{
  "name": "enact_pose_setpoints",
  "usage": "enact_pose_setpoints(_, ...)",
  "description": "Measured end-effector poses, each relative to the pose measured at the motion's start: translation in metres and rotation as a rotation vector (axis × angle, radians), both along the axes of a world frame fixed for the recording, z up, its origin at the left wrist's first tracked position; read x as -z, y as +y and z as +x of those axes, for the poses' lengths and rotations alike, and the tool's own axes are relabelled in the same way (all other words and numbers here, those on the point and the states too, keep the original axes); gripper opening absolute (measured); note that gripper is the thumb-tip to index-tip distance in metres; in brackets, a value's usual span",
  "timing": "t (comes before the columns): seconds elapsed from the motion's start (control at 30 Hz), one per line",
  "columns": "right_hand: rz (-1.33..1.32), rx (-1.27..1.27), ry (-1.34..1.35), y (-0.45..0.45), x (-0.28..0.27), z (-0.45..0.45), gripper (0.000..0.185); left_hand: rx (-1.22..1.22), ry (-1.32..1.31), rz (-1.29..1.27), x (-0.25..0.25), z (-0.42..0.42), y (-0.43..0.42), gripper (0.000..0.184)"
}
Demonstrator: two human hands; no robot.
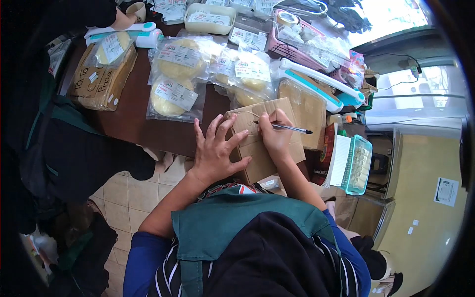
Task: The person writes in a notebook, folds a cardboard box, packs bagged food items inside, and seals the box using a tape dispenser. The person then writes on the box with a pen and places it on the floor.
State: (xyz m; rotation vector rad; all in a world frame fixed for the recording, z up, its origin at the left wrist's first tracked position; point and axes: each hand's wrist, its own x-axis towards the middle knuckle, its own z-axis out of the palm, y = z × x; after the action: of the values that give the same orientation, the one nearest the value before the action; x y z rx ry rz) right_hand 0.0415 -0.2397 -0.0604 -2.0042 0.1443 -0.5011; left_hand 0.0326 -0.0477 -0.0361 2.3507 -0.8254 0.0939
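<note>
Our right hand (274, 136) gripped a pen (295, 129) at the cardboard (258, 154), perhaps a box; our left hand (216, 151) splayed across its left side.

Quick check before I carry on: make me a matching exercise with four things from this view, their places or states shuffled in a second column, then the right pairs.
Things:
1. pen
2. left hand
3. pink basket
4. turquoise basket

Places or states:
A. beside the white paper
B. spread out, partly over the cardboard
C. contains a tape roll
D. gripped in the right hand

Pairs: 1-D, 2-B, 3-C, 4-A
</note>
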Motion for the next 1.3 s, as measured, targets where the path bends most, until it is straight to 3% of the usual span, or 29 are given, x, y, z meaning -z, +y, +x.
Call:
enact_pose_setpoints(0.47, 0.217, 0.051, 0.015, 0.006, -0.011, -0.001, 0.03, -0.001, 0.006, -0.011, -0.001, 0.0, -0.001, 0.058)
enact_pose_setpoints(0.6, 0.027, 0.023, -0.002, -0.002, -0.001, 0.0, 0.03, -0.004, 0.003, -0.013, -0.002, -0.001, -0.001, 0.057)
enact_pose_setpoints(0.77, 0.277, 0.108, 0.031, 0.011, -0.017, -0.002, 0.032, -0.006, -0.002, -0.01, -0.001, -0.001, -0.001, 0.058)
enact_pose_setpoints(0.97, 0.15, 0.106, -0.004, 0.004, -0.006, 0.001, 0.032, -0.005, -0.005, -0.004, -0.002, 0.0, -0.001, 0.058)
enact_pose_setpoints(1.07, 0.265, 0.153, 0.002, 0.009, -0.015, -0.003, 0.031, -0.004, -0.006, -0.002, -0.001, 0.0, -0.001, 0.058)
enact_pose_setpoints(1.3, 0.197, 0.138, 0.038, 0.004, -0.006, -0.001, 0.032, -0.004, -0.008, 0.004, -0.001, -0.001, -0.001, 0.058)
